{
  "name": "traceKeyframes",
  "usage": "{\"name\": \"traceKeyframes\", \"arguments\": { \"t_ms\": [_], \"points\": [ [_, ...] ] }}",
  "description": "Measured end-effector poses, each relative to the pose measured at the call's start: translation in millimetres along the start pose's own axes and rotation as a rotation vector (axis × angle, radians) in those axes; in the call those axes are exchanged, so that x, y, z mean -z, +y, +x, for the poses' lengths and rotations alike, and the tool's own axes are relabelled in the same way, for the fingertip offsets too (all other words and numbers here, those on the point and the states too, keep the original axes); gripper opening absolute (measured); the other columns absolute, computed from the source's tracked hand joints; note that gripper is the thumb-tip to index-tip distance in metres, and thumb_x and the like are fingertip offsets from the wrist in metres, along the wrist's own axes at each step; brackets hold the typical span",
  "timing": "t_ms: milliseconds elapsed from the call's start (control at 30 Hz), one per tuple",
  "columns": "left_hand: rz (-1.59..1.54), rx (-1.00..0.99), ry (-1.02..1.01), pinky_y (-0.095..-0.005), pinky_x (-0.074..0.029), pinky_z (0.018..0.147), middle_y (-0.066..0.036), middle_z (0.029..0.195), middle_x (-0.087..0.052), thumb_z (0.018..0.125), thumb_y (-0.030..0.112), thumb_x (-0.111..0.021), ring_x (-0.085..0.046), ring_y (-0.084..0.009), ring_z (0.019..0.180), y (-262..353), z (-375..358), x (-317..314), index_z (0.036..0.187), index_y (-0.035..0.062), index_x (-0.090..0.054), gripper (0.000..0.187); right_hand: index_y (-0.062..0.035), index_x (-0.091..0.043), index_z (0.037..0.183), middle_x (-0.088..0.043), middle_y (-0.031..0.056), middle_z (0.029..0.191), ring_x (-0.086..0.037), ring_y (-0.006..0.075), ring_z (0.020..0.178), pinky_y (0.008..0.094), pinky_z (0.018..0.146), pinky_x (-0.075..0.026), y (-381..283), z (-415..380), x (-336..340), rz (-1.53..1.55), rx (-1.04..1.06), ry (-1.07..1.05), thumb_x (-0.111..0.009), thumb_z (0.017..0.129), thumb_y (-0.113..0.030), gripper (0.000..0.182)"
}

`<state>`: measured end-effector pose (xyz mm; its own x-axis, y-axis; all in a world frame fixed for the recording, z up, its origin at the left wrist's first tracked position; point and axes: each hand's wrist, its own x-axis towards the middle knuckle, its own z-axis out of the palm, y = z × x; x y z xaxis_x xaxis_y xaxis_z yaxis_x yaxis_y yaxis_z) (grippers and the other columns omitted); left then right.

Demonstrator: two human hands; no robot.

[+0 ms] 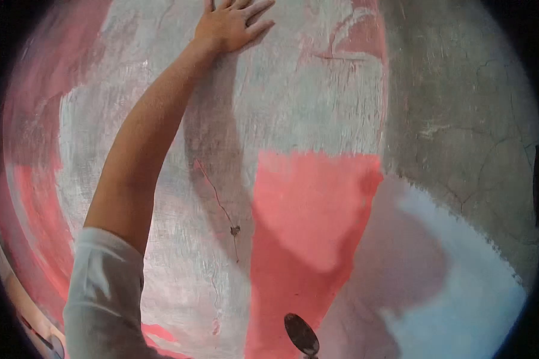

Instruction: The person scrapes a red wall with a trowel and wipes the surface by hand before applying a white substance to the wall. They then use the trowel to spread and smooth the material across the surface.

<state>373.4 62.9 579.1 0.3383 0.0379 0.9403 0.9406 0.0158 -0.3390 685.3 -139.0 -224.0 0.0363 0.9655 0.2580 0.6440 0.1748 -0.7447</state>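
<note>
A person's left hand (pixel 230 27) reaches high on a painted wall (pixel 305 102), its fingers spread wide, the back of the hand facing the camera. The wall lies directly behind the hand, which appears laid against a whitish, streaked stretch of it; the upper fingertips run out of view at the top edge, and whether anything sits under the palm cannot be told. Pale residue shows on some of the fingers.

The bare forearm (pixel 144 131) slants down and left to a short, light grey sleeve (pixel 105 287), casting a long shadow on the wall just to its right. Below the hand, a thin crack (pixel 212 188) runs down to a small dark hole (pixel 235 230). Below and to the right, well apart from the hand, a bright coral patch (pixel 302 203) narrows toward the bottom, crossed by a rounded shadow.

A pale blue area (pixel 461 275) borders it at lower right, under a section of cracked, grey-brown surface (pixel 461 107). More faded pink and coral paint (pixel 39 203) streaks the left side. At the bottom edge, near the coral patch, stands a tilted dark oval object (pixel 301 334), too unclear to identify.
</note>
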Motion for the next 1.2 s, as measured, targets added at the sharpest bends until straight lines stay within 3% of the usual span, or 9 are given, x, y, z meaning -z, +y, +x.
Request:
{"name": "traceKeyframes", "arguments": {
  "t_ms": [367, 467, 533, 600, 700, 800, 933, 1100, 1200],
  "points": [
    [-0.09, -0.577, 0.041, -0.0526, -0.01, 0.127, 0.001, 0.167, -0.028, 0.1, 0.055, -0.044, -0.022, -0.0259, 0.155, 50, -96, -39, 0.153, 0.0367, -0.042, 0.057, -0.0057, -0.057, 0.113, -0.062, 0.0208, 0.078, -0.062, 0.0423, 0.068, 0.0511, 0.06, -0.048, -99, 31, -9, 0.023, 0.351, -0.161, -0.053, 0.103, -0.037, 0.033],
    [-0.014, -0.228, 0.195, -0.0591, -0.009, 0.125, 0.004, 0.167, -0.026, 0.1, 0.06, -0.039, -0.021, -0.0278, 0.155, -7, -76, -43, 0.155, 0.0387, -0.039, 0.058, -0.0049, -0.057, 0.116, -0.066, 0.0235, 0.086, -0.065, 0.0441, 0.077, 0.0518, 0.067, -0.051, -89, 9, -8, 0.066, 0.194, -0.213, -0.054, 0.102, -0.041, 0.039],
    [-0.045, 0.163, 0.028, -0.0592, -0.004, 0.124, -0.011, 0.168, -0.023, 0.102, 0.053, -0.04, -0.013, -0.0376, 0.156, -26, -72, 1, 0.158, 0.0209, -0.037, 0.065, -0.0042, -0.056, 0.116, -0.067, 0.0246, 0.09, -0.066, 0.0452, 0.082, 0.0527, 0.069, -0.052, -98, -7, 12, 0.081, -0.041, -0.346, -0.053, 0.102, -0.042, 0.041],
    [-0.011, 0.484, 0.02, -0.0624, -0.003, 0.122, -0.011, 0.169, -0.02, 0.103, 0.052, -0.039, -0.009, -0.0423, 0.155, -20, -70, 25, 0.159, 0.0216, -0.034, 0.065, -0.0046, -0.056, 0.124, -0.068, 0.027, 0.095, -0.066, 0.0468, 0.085, 0.0527, 0.071, -0.051, -67, -27, 8, 0.157, 0.009, -0.239, -0.053, 0.102, -0.041, 0.043],
    [0.023, 0.637, 0.046, -0.0663, -0.002, 0.121, -0.011, 0.17, -0.017, 0.103, 0.053, -0.037, -0.007, -0.0471, 0.154, -2, -65, 15, 0.16, 0.0227, -0.031, 0.065, -0.0054, -0.055, 0.13, -0.068, 0.0266, 0.092, -0.067, 0.0459, 0.084, 0.0514, 0.071, -0.052, -47, -45, 17, 0.124, -0.008, -0.09, -0.053, 0.103, -0.038, 0.043],
    [0.042, 0.504, -0.002, -0.0692, -0.002, 0.119, -0.01, 0.17, -0.016, 0.103, 0.053, -0.037, -0.006, -0.051, 0.153, 40, -69, 1, 0.161, 0.0247, -0.029, 0.065, -0.007, -0.049, 0.143, -0.067, 0.0241, 0.084, -0.066, 0.0443, 0.075, 0.0493, 0.065, -0.051, -44, -37, 26, 0.101, 0.295, 0.22, -0.053, 0.104, -0.029, 0.045],
    [-0.026, 0.147, -0.097, -0.0683, -0.003, 0.12, -0.012, 0.169, -0.019, 0.102, 0.052, -0.039, -0.01, -0.0443, 0.154, 101, -80, -2, 0.16, 0.0259, -0.031, 0.064, -0.008, -0.037, 0.154, -0.065, 0.0199, 0.076, -0.061, 0.0422, 0.063, 0.0479, 0.057, -0.047, -41, -32, 30, 0.094, 0.181, 0.19, -0.051, 0.105, -0.021, 0.053],
    [0.169, -0.075, 0.186, -0.0697, -0.007, 0.12, 0.004, 0.168, -0.025, 0.101, 0.059, -0.037, -0.02, -0.0289, 0.155, 107, -86, -58, 0.156, 0.0429, -0.034, 0.057, -0.0145, -0.007, 0.163, -0.068, 0.02, 0.08, -0.065, 0.039, 0.067, 0.0492, 0.06, -0.048, -61, -25, 32, -0.045, 0.285, 0.21, -0.058, 0.102, -0.021, 0.08],
    [0.12, -0.213, 0.121, -0.0689, -0.008, 0.12, 0.005, 0.167, -0.027, 0.102, 0.057, -0.038, -0.022, -0.0275, 0.154, 119, -103, -50, 0.155, 0.0451, -0.034, 0.055, -0.0039, -0.035, 0.155, -0.07, 0.0237, 0.107, -0.072, 0.0388, 0.082, 0.0437, 0.072, -0.057, -77, -34, 40, 0.192, 0.104, 0.089, -0.057, 0.096, -0.01, 0.063]
  ]
}}
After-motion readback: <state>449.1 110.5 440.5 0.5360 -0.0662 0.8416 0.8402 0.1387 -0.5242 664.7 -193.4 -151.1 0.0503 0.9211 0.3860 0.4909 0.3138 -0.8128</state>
